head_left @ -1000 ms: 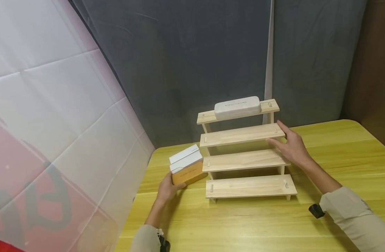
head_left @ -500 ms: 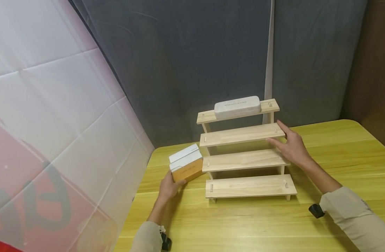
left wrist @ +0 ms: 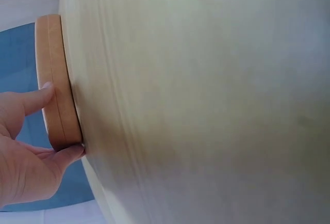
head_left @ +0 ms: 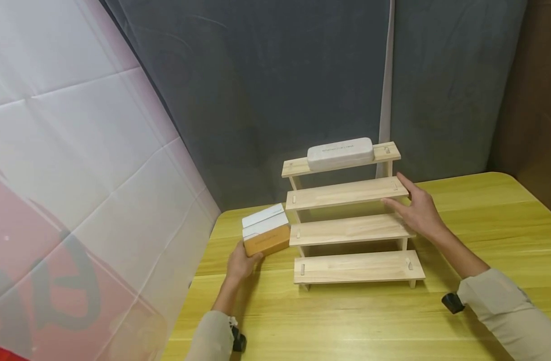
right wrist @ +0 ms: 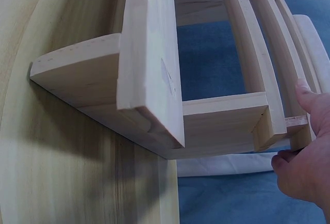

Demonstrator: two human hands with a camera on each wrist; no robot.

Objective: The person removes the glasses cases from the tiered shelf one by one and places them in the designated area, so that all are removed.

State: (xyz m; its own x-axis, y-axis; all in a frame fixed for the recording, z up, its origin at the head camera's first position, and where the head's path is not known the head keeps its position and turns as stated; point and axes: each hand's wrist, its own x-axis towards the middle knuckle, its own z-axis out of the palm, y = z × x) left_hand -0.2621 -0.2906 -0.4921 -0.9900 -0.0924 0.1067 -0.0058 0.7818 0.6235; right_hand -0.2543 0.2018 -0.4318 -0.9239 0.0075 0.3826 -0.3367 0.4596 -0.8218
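Observation:
My left hand (head_left: pixel 241 263) pinches the near left end of an orange hard case (head_left: pixel 270 242) with a seam along its side. In the left wrist view the thumb lies on the face of this orange case (left wrist: pixel 58 79), with fingers at its end close over the table. White boxes or cases (head_left: pixel 265 223) stand right behind it. A four-step wooden display shelf (head_left: pixel 356 267) is just to the right. My right hand (head_left: pixel 419 210) grips the right end of its second step from the top, thumb below. In the right wrist view, fingers hold the wooden shelf (right wrist: pixel 247 43) near a joint.
A white oblong case (head_left: pixel 340 153) with small lettering lies on the shelf's top step. The wood-grain table (head_left: pixel 347 321) ends at a dark grey curtain (head_left: pixel 275 100). A white and pink panel (head_left: pixel 99 175) slants along the left side.
My left hand has moved slightly toward the back with the orange case, and the white pieces behind it have shifted back a little. My right hand and the shelf stay in place.

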